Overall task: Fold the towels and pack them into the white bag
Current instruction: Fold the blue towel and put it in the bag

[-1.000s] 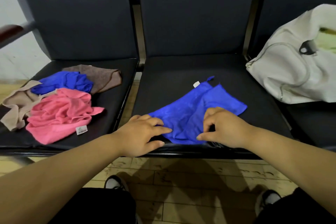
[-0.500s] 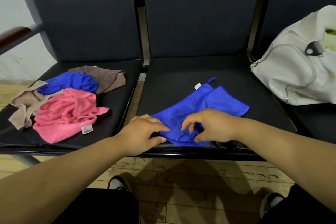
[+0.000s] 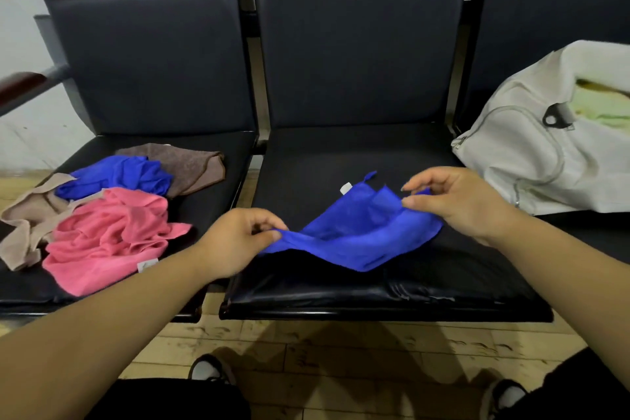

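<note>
Raised, left hand and right hand pinch the blue towel.

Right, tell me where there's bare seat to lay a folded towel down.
Bare: the back of the middle seat, between its backrest and the held blue towel, and the front strip below that towel. Crowded: the left seat under the towel pile; the white bag covers most of the right seat.

blue towel sags over the middle seat (pinched at both ends); white bag lies open at right.
</note>
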Demonstrator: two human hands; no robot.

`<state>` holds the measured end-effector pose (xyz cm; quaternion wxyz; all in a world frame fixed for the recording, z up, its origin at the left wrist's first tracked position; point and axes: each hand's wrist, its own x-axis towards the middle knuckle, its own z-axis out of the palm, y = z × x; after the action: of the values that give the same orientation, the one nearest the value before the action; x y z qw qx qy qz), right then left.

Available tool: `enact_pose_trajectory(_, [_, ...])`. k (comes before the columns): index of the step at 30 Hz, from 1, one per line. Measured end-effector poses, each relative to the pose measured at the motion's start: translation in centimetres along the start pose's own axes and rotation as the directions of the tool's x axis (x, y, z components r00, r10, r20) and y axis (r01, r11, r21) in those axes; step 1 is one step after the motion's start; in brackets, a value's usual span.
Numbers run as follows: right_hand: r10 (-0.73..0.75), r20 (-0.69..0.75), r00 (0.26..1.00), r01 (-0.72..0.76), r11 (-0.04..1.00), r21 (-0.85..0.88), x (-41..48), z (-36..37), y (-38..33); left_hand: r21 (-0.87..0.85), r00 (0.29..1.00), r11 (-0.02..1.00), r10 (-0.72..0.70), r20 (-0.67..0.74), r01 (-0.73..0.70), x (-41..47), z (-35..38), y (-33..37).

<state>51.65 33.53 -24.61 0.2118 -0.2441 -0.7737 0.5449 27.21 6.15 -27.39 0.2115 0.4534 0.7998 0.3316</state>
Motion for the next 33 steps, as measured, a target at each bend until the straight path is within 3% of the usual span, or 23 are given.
enact_pose_trajectory(3, [0.026, -0.060, 0.998, -0.024, 0.999, 0.035, 0.5, -1.9, -0.5, 0.029, 0.996, 0.999, 0.018, -0.086, -0.016, 0.6, -2.4, 0.9])
enact_pose_trajectory(9, [0.091, -0.030, 0.995, -0.086, 0.986, 0.144, 2.0, -4.0, -1.9, 0.157, 0.980, 0.988, 0.033, -0.195, -0.002, 2.4, -4.9, 2.6])
enact_pose_trajectory(14, [0.149, 0.026, 0.989, -0.150, 0.986, 0.074, 4.2, -5.4, -3.4, -0.005, 0.992, 1.000, -0.005, -0.127, 0.004, 4.9, -8.2, 4.6])
enact_pose_trajectory(17, [0.125, -0.073, 0.989, -0.123, 0.992, 0.036, 7.0, -6.8, -4.7, -0.091, 0.998, 0.994, -0.055, -0.024, 0.053, 6.9, -10.8, 6.3])
enact_pose_trajectory(20, [0.070, -0.179, 0.981, -0.076, 0.997, -0.026, 10.3, -8.2, -6.8, -0.040, 0.995, 0.994, -0.099, 0.026, 0.100, 10.1, -13.5, 7.5])
enact_pose_trajectory(25, [-0.065, -0.246, 0.967, 0.017, 0.981, -0.193, 16.2, -10.9, -9.9, 0.000, 0.959, 0.998, -0.061, -0.275, 0.064, 16.3, -17.4, 9.3])
enact_pose_trajectory(29, [-0.158, -0.364, 0.918, 0.096, 0.979, -0.182, 19.6, -12.9, -12.7, 0.024, 0.875, 1.000, 0.021, -0.484, -0.011, 19.2, -19.8, 11.4])
enact_pose_trajectory(33, [-0.230, -0.449, 0.863, 0.193, 0.973, -0.127, 20.8, -14.2, -14.4, 0.053, 0.792, 0.993, 0.117, -0.599, -0.106, 19.7, -21.5, 13.7])
